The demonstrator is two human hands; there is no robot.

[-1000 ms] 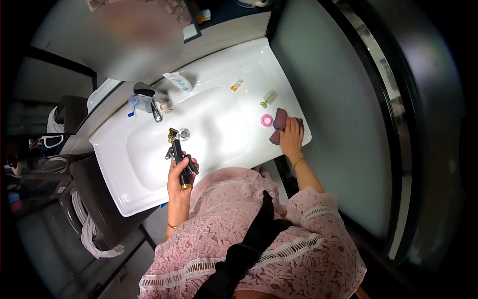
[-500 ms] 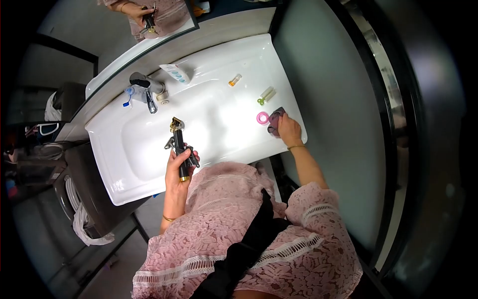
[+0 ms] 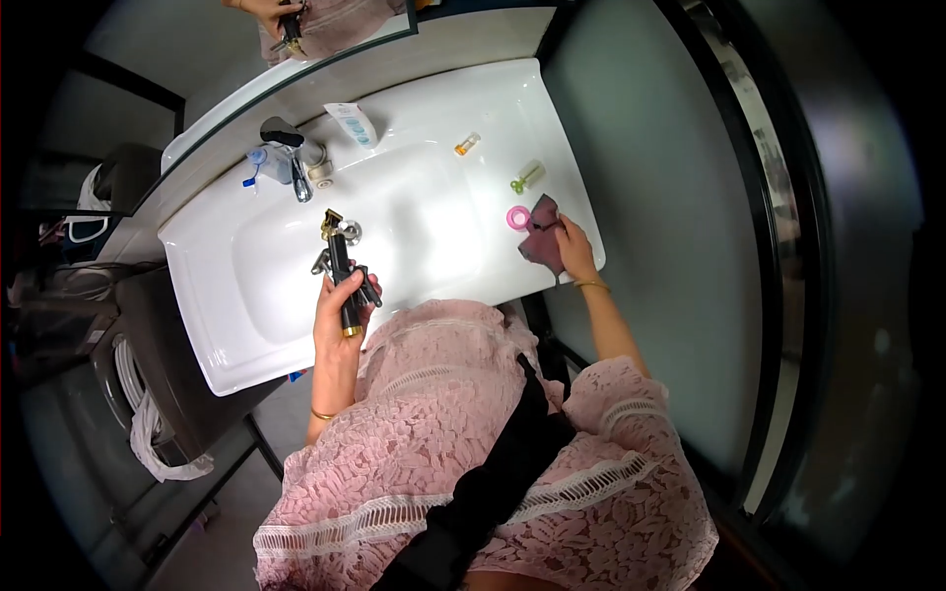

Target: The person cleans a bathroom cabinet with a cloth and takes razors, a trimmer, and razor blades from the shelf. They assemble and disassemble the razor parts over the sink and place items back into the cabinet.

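Over the sink's near edge, my left hand [image 3: 335, 303] is closed around a black and gold hair clipper [image 3: 341, 266], its head pointing toward the tap. Dark clipper guard combs [image 3: 369, 288] are gripped in the same hand beside the clipper's body. At the sink's right end, my right hand [image 3: 575, 248] pinches the edge of a dark purple cloth [image 3: 542, 244], which hangs partly spread over the white rim. A pink ring-shaped item [image 3: 517, 218] touches or lies just beside the cloth. My right fingertips are partly hidden by the cloth.
The white sink [image 3: 266, 350] has a chrome tap [image 3: 300, 177] at its back. Near the tap stand a clear bottle with a blue cap [image 3: 268, 165] and a white tube [image 3: 352, 125]. A green-capped vial [image 3: 528, 177] and an orange-capped vial [image 3: 467, 145] lie on the right ledge.
The bunched purple cloth has opened out and now spreads wider below my right hand. My left hand still holds the clipper and combs. The whole view has shifted slightly.
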